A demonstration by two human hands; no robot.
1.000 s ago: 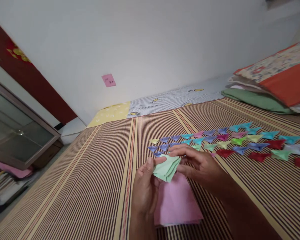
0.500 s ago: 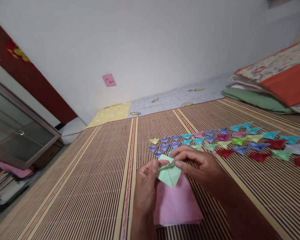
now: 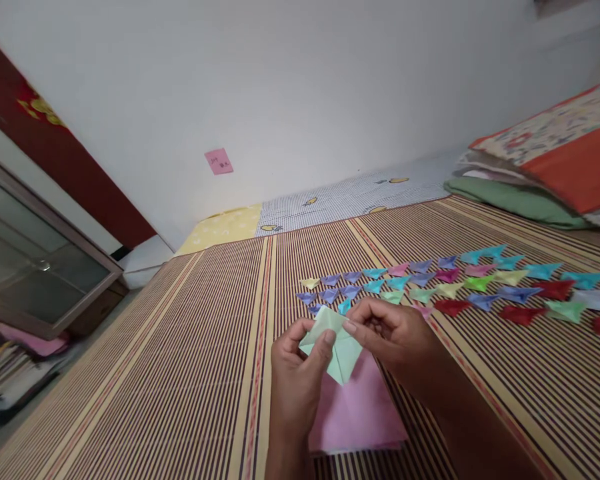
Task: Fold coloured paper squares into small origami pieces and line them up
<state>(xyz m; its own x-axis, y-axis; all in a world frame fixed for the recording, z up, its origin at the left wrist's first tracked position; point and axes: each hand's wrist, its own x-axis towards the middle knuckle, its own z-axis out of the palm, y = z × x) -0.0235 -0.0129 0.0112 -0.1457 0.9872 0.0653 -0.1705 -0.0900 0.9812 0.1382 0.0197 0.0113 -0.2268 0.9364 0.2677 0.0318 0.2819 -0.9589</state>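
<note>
A folded pale green paper (image 3: 344, 357) is held up between both hands, with creases and a pointed lower corner. My left hand (image 3: 303, 363) grips its left side, the thumb lying across the front. At the right corner, my right hand (image 3: 393, 333) pinches the paper between thumb and fingers. Beneath lies a stack of pink paper squares (image 3: 357, 417) on the striped mat (image 3: 180, 373). Just behind the hands, rows of small folded paper pieces in many colours (image 3: 450, 289) stretch to the right.
A pile of folded bedding and an orange patterned pillow (image 3: 555, 160) sits at the back right. Behind the mat is a white wall with a pink note (image 3: 219, 161). A glass-doored cabinet (image 3: 40, 260) and stacked books (image 3: 5, 370) are at the left.
My left thumb has moved right onto the paper's front. The green paper's upper part now looks flatter and wider, and its lower point hangs slightly lower.
</note>
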